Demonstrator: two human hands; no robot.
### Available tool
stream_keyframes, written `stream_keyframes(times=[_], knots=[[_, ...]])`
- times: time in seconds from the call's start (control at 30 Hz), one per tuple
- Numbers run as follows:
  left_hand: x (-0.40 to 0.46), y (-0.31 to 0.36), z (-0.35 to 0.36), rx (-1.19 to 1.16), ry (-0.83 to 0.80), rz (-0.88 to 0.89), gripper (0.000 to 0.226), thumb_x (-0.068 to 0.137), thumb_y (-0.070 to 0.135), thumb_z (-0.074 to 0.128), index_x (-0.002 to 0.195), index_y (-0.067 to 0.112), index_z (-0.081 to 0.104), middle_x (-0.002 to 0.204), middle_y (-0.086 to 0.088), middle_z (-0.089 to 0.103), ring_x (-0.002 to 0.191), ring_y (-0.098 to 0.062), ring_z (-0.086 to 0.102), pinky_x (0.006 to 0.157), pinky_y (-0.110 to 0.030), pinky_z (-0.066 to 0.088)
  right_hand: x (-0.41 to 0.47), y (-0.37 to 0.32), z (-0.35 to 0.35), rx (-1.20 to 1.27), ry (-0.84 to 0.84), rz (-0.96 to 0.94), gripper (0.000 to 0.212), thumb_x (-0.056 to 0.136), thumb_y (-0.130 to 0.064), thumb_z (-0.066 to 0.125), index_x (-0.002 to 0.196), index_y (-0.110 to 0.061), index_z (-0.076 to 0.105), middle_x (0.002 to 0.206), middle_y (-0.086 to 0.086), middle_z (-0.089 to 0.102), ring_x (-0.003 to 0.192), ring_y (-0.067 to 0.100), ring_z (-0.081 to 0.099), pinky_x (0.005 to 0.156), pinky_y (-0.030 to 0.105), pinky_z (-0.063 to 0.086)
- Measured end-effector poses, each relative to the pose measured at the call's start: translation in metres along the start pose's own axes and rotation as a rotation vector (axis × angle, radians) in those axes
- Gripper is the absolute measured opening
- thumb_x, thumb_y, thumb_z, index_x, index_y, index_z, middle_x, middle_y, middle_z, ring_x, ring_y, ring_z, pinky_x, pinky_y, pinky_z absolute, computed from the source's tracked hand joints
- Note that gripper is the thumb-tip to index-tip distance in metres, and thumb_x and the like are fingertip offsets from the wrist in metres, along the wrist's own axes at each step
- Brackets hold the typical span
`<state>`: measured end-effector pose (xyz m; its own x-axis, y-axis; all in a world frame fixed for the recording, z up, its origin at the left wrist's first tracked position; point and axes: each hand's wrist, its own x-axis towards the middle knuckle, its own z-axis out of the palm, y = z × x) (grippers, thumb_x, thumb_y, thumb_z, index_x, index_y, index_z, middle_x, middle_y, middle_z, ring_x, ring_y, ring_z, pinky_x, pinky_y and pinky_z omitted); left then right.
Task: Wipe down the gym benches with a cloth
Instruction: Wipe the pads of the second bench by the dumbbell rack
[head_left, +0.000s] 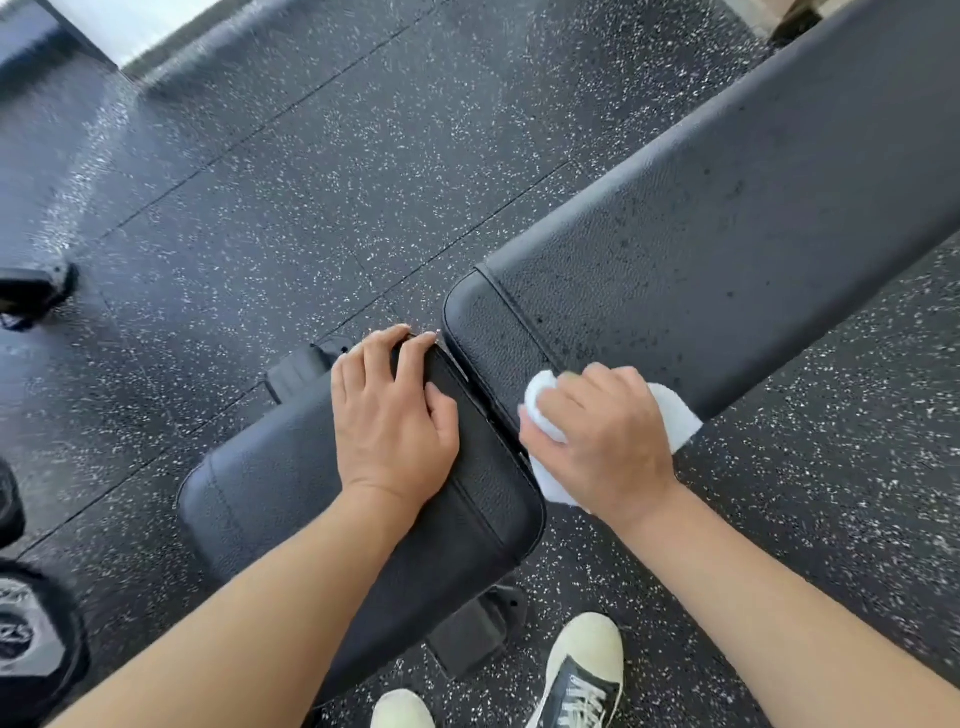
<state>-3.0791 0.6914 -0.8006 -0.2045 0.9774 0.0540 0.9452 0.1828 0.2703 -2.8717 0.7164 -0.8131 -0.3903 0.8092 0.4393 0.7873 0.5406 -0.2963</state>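
A black padded gym bench runs from the lower left to the upper right. Its short seat pad (291, 488) lies near me and its long back pad (727, 218), dotted with small droplets, stretches away. My left hand (392, 415) rests flat on the seat pad, fingers curled over its far corner. My right hand (605, 436) presses a white cloth (675, 415) onto the near end of the back pad, beside the gap between the two pads. Most of the cloth is hidden under that hand.
Dark speckled rubber floor (311, 182) surrounds the bench. My shoes (582, 675) stand just below the seat pad. A black weight plate (31, 649) lies at the lower left, and another piece of black equipment (36, 291) sits at the left edge.
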Motion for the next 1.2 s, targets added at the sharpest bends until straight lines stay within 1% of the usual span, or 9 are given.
stream_keyframes(times=[0.07, 0.17, 0.33, 0.43, 0.53, 0.7, 0.87, 1.03, 1.2], knots=[[0.001, 0.000, 0.001, 0.001, -0.004, -0.002, 0.049, 0.088, 0.027, 0.049, 0.135, 0.019, 0.060, 0.139, -0.009, 0.053, 0.129, -0.036, 0.049, 0.117, -0.053, 0.033, 0.035, -0.007, 0.018, 0.005, 0.002, 0.074, 0.028, 0.093, -0.029, 0.069, 0.073, -0.020, 0.051, 0.064, 0.001, 0.047, 0.062, 0.027, 0.045, 0.058, 0.042, 0.037], [0.001, 0.000, 0.001, 0.000, -0.021, -0.008, 0.050, 0.087, 0.026, 0.049, 0.136, 0.019, 0.059, 0.141, -0.009, 0.053, 0.130, -0.037, 0.048, 0.116, -0.056, 0.034, 0.090, -0.016, 0.042, 0.014, -0.042, 0.151, 0.028, 0.094, -0.037, 0.068, 0.076, -0.018, 0.059, 0.069, 0.002, 0.058, 0.068, 0.031, 0.054, 0.063, 0.042, 0.037], [0.002, 0.002, -0.001, 0.015, -0.026, -0.007, 0.051, 0.087, 0.027, 0.049, 0.136, 0.018, 0.059, 0.141, -0.010, 0.052, 0.130, -0.037, 0.048, 0.116, -0.056, 0.035, 0.129, -0.023, 0.056, 0.025, -0.086, 0.118, 0.027, 0.094, -0.036, 0.067, 0.076, -0.017, 0.062, 0.071, 0.003, 0.062, 0.073, 0.032, 0.058, 0.066, 0.041, 0.038], [0.002, 0.001, 0.000, 0.027, -0.030, -0.007, 0.051, 0.087, 0.027, 0.049, 0.136, 0.018, 0.059, 0.142, -0.010, 0.052, 0.131, -0.038, 0.047, 0.115, -0.057, 0.035, 0.100, -0.015, 0.038, 0.045, -0.043, 0.053, 0.029, 0.092, -0.030, 0.072, 0.071, -0.017, 0.057, 0.065, 0.003, 0.055, 0.066, 0.031, 0.054, 0.062, 0.040, 0.038], [0.001, 0.001, -0.001, 0.023, -0.017, -0.003, 0.050, 0.087, 0.026, 0.050, 0.136, 0.016, 0.060, 0.140, -0.011, 0.053, 0.130, -0.039, 0.048, 0.115, -0.057, 0.035, 0.034, 0.000, 0.007, 0.043, -0.069, -0.033, 0.028, 0.095, -0.029, 0.070, 0.074, -0.016, 0.058, 0.063, 0.002, 0.047, 0.062, 0.028, 0.046, 0.057, 0.041, 0.040], [0.001, 0.000, -0.001, 0.001, -0.017, -0.004, 0.050, 0.088, 0.024, 0.052, 0.135, 0.013, 0.061, 0.140, -0.012, 0.053, 0.130, -0.040, 0.048, 0.114, -0.059, 0.035, -0.031, 0.027, -0.025, -0.013, -0.137, -0.112, 0.033, 0.097, -0.028, 0.070, 0.075, -0.022, 0.046, 0.067, -0.003, 0.034, 0.064, 0.021, 0.030, 0.060, 0.037, 0.030], [0.001, -0.002, -0.001, -0.016, -0.018, -0.002, 0.049, 0.088, 0.023, 0.055, 0.136, 0.014, 0.062, 0.141, -0.012, 0.054, 0.133, -0.039, 0.047, 0.115, -0.059, 0.034, 0.018, 0.013, 0.008, -0.051, -0.037, -0.043, 0.037, 0.096, -0.027, 0.067, 0.066, -0.018, 0.048, 0.061, -0.002, 0.036, 0.061, 0.022, 0.031, 0.060, 0.038, 0.029], [0.001, 0.000, -0.004, -0.027, -0.032, -0.017, 0.049, 0.088, 0.023, 0.055, 0.136, 0.014, 0.061, 0.142, -0.013, 0.054, 0.135, -0.039, 0.046, 0.118, -0.058, 0.030, 0.097, -0.006, 0.042, -0.072, -0.036, 0.015, 0.032, 0.091, -0.029, 0.071, 0.066, -0.018, 0.054, 0.060, 0.001, 0.051, 0.060, 0.029, 0.049, 0.058, 0.040, 0.037], [0.001, 0.000, -0.004, -0.035, -0.034, -0.004, 0.047, 0.089, 0.024, 0.054, 0.135, 0.014, 0.061, 0.141, -0.012, 0.053, 0.133, -0.039, 0.046, 0.118, -0.059, 0.031, 0.128, -0.012, 0.056, -0.100, -0.073, 0.052, 0.030, 0.090, -0.030, 0.069, 0.067, -0.018, 0.054, 0.063, 0.003, 0.054, 0.061, 0.032, 0.052, 0.059, 0.040, 0.039]])
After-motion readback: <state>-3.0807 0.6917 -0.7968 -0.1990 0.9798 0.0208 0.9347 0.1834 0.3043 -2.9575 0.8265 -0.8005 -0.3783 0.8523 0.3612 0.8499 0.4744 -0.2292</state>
